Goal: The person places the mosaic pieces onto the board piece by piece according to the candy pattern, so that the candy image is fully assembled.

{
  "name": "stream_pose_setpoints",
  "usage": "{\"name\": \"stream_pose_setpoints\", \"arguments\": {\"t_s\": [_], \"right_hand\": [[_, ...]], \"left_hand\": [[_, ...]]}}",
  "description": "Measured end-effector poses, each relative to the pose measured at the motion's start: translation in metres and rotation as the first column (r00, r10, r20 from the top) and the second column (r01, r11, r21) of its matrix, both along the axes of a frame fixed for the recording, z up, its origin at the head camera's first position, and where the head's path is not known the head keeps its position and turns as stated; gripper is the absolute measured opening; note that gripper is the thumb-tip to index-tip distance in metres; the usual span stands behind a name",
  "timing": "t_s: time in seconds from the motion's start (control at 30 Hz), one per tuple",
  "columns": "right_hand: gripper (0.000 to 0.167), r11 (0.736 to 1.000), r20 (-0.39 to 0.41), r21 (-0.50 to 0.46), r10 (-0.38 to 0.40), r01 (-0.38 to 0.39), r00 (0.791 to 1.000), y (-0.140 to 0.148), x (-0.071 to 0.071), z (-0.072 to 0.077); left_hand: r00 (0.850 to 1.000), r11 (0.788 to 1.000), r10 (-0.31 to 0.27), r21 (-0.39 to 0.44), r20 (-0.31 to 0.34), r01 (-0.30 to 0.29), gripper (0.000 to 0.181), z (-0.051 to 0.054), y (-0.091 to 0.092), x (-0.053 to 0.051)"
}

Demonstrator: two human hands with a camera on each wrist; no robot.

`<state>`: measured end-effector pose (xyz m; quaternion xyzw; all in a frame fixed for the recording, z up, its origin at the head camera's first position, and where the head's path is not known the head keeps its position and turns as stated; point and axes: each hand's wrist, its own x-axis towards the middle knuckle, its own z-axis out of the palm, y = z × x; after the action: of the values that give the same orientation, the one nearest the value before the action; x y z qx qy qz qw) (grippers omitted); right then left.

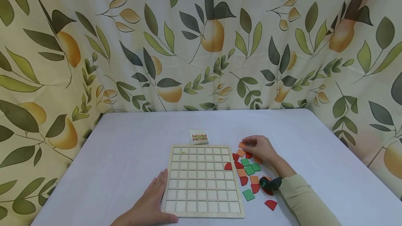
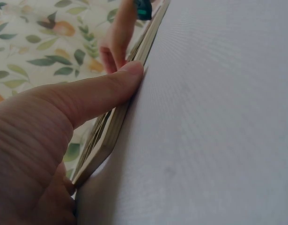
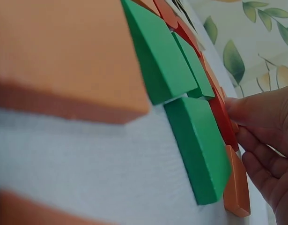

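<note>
A wooden grid board (image 1: 202, 216) lies flat on the table. Along its left side and front left corner rests my left hand (image 1: 151, 198), fingers extended; in the left wrist view the thumb (image 2: 104, 91) lies against the board's edge (image 2: 116, 124). Beyond the board's far right corner, my right hand (image 1: 261, 148) pinches an orange square tile (image 1: 242, 145) between thumb and fingertips. Around that hand lie more orange squares (image 1: 241, 153), green squares (image 1: 249, 170) and red quarter-round pieces (image 1: 244, 181). One red piece (image 1: 228, 166) sits in the board's right column.
A small pattern card (image 1: 198, 137) with a printed grid stands behind the board. A green square (image 1: 248, 195) and a red piece (image 1: 270, 204) lie nearest the front. A leaf-and-fruit curtain (image 1: 201, 79) hangs behind the white table (image 1: 125, 142).
</note>
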<state>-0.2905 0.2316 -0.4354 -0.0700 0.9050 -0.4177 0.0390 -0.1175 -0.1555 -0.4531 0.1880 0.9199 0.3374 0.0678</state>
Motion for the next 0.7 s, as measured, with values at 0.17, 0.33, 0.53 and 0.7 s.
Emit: {"name": "stream_pose_setpoints", "arguments": {"t_s": [0.17,0.33,0.53,0.7], "right_hand": [[0.035,0.999,-0.01,0.038,0.027,-0.026,1.0,-0.0001,-0.0011,0.0027],[0.034,0.999,0.036,0.032,0.027,-0.029,0.999,0.0009,-0.0028,0.0044],[0.036,1.0,0.058,0.013,0.026,-0.027,0.998,0.0047,-0.0048,0.006],[0.037,0.999,0.03,0.011,0.039,-0.039,0.999,0.0063,0.0009,0.0095]], "left_hand": [[1.0,1.0,0.008,-0.005,0.023,-0.008,0.135,0.0009,-0.0003,-0.0004],[1.0,1.0,0.007,-0.007,0.024,-0.007,0.134,-0.0002,-0.0003,-0.0006],[1.0,1.0,0.008,-0.008,0.011,-0.007,0.135,-0.002,-0.0011,-0.0014],[1.0,1.0,0.008,-0.012,0.016,-0.008,0.135,-0.0021,-0.0008,-0.0012]]}}
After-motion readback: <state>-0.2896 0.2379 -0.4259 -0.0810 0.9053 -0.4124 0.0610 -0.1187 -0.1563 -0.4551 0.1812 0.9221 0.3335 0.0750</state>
